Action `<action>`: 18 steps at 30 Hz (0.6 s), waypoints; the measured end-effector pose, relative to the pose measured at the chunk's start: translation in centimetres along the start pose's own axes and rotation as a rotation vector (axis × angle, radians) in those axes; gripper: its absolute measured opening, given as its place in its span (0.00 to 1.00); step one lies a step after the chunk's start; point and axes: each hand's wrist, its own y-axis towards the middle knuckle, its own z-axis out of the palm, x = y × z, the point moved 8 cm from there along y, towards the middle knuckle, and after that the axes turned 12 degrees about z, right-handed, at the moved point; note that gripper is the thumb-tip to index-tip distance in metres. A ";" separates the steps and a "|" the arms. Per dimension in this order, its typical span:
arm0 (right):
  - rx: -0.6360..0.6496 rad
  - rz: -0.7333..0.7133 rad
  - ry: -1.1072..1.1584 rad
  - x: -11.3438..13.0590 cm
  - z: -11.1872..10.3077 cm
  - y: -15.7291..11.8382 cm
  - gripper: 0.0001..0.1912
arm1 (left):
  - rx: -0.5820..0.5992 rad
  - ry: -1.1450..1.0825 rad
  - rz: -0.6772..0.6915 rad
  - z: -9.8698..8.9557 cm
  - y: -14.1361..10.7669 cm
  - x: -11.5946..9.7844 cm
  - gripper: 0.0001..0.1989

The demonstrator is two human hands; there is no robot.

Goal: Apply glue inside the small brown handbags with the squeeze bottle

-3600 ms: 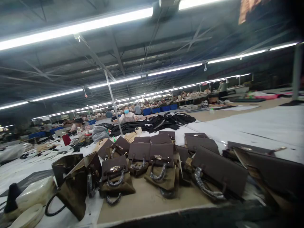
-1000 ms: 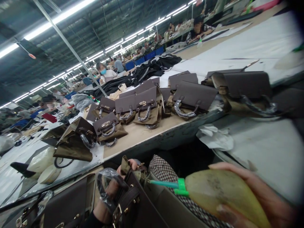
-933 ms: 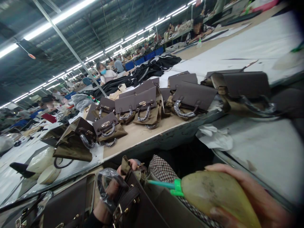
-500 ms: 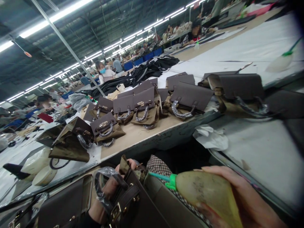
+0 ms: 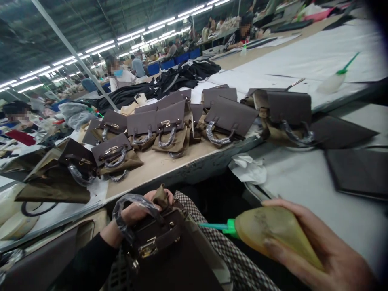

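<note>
The bag (image 5: 184, 258) now shows more front; left hand (image 5: 135, 212) grips its cloth (image 5: 160, 197), right hand (image 5: 321, 238) the bottle (image 5: 269, 226); work on it seems unfinished.

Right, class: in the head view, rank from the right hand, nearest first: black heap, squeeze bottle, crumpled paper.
1. Squeeze bottle: in the right hand.
2. Crumpled paper: ahead, leftward.
3. Black heap: farther left, beyond the brown bags.

Left grip (image 5: 133, 212), right grip (image 5: 323, 239) curled
</note>
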 end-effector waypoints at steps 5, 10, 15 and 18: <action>0.088 -0.071 0.058 0.1 1.0 0.9 0.22 | 0.009 0.026 -0.023 0.9 1.0 0.9 0.20; 0.130 -0.119 0.043 1.0 2.4 1.9 0.24 | 0.035 0.103 -0.038 1.4 1.3 0.7 0.26; 0.168 -0.157 -0.028 1.4 2.8 2.1 0.23 | 0.048 0.074 -0.070 1.8 1.4 0.8 0.27; 0.190 -0.163 -0.075 1.2 2.6 1.9 0.23 | 0.046 0.080 -0.071 1.8 1.3 1.0 0.25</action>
